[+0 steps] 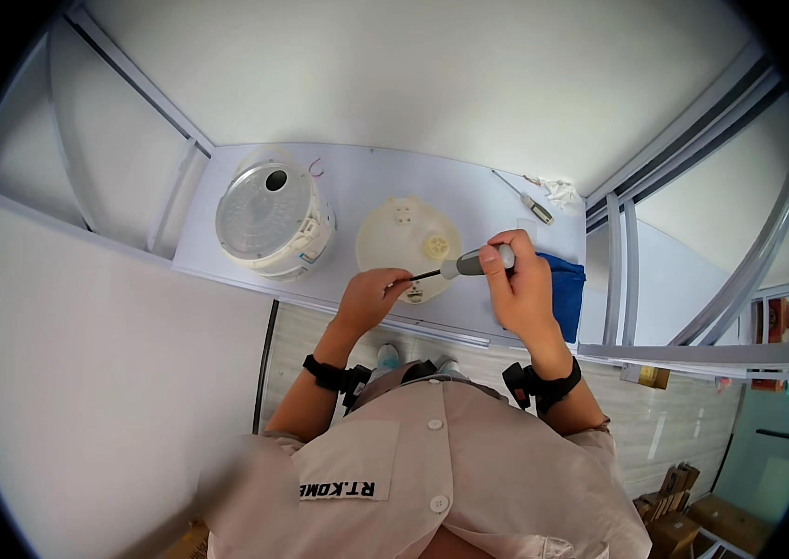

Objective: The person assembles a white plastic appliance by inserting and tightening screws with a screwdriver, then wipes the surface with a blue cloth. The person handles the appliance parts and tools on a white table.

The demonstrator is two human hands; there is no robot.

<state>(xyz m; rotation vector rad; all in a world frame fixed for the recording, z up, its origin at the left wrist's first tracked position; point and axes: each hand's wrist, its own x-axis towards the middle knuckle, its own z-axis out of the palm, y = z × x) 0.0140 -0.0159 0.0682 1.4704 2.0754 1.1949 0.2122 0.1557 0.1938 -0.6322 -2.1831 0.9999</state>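
The right hand (527,291) holds the grey screwdriver (471,265) by its handle, likely for control. The left hand (368,300) pinches near its tip (perhaps steadying it) over the cream plastic disc (396,247) on the table (467,194).

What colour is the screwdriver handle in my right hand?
The handle is light and dark grey, best seen in the head view.

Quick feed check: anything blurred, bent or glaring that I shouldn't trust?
Head view: the held screwdriver, left hand and right hand look reasonably sharp in bright, soft light; head view: a blurry smear over the shirt at lower left; head view: fisheye bows the far edge of the tabletop, corners black; head view: pale glare streaks on the floor at right.
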